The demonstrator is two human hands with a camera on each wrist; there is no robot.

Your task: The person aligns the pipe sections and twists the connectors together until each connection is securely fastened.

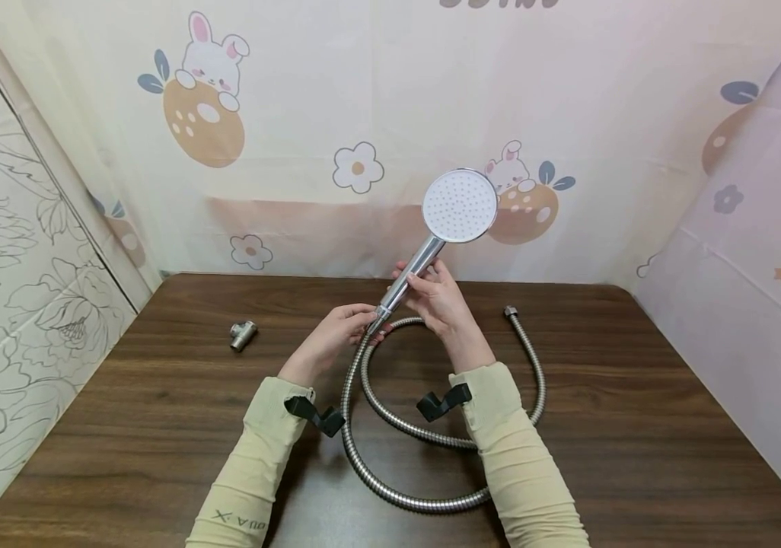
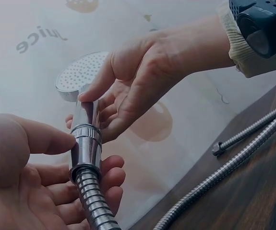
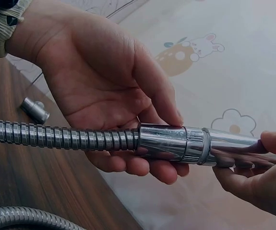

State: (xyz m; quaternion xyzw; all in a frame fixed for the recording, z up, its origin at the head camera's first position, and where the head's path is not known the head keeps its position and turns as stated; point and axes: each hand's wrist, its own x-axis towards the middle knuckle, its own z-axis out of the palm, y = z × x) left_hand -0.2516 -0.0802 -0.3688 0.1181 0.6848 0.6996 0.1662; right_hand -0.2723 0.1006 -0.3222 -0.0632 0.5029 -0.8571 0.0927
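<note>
A chrome shower head (image 1: 460, 205) with a white spray face is held up above the table's far side, its handle slanting down to the left. My right hand (image 1: 441, 304) grips that handle (image 1: 412, 272), thumb along the near side. At the handle's lower end my left hand (image 1: 332, 339) pinches the hose's chrome connector nut (image 3: 162, 142) between thumb and fingers. In both wrist views the nut meets the handle end; how far it is threaded I cannot tell. The ribbed metal shower hose (image 1: 390, 495) runs from the nut and loops on the table.
The hose's free end (image 1: 511, 311), with a small nut, lies at the right. A small metal tee fitting (image 1: 243, 335) rests on the left of the dark wooden table (image 1: 157, 426). Behind hangs a printed curtain (image 1: 294, 91); a flower-patterned panel (image 1: 14, 266) stands at the left.
</note>
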